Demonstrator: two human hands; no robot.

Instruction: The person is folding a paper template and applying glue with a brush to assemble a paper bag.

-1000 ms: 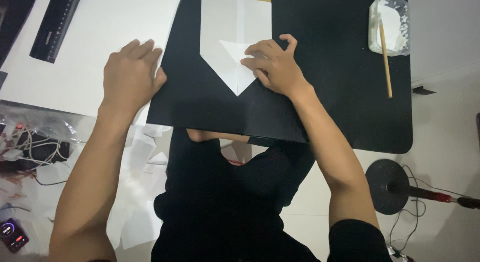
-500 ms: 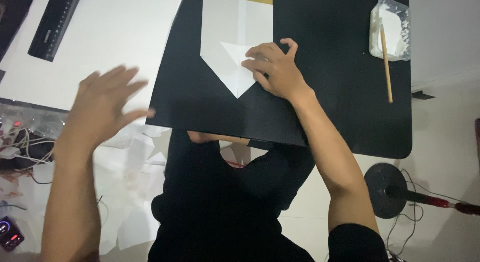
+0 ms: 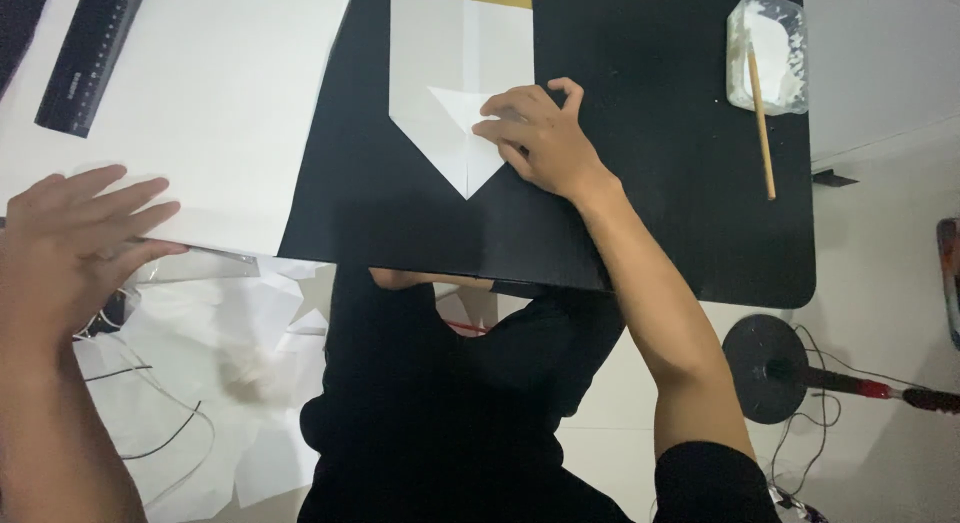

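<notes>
A white sheet of folded paper (image 3: 440,73) lies on a black board (image 3: 640,183), its lower end folded to a point. My right hand (image 3: 535,138) presses flat on the paper's right-hand fold near the point. My left hand (image 3: 70,248) hovers with fingers spread at the left, over the near edge of a large white sheet (image 3: 210,103), holding nothing.
A black ruler (image 3: 90,53) lies at the top left on the white sheet. A clear tub of white paste (image 3: 775,38) with a wooden stick (image 3: 762,123) sits at the board's top right. Crumpled white paper and wires (image 3: 210,383) lie on the floor at lower left, a round black stand base (image 3: 765,368) at right.
My left hand has lifted off the black board's left edge and swung out to the left and nearer to me. My right hand has stayed on the fold.
</notes>
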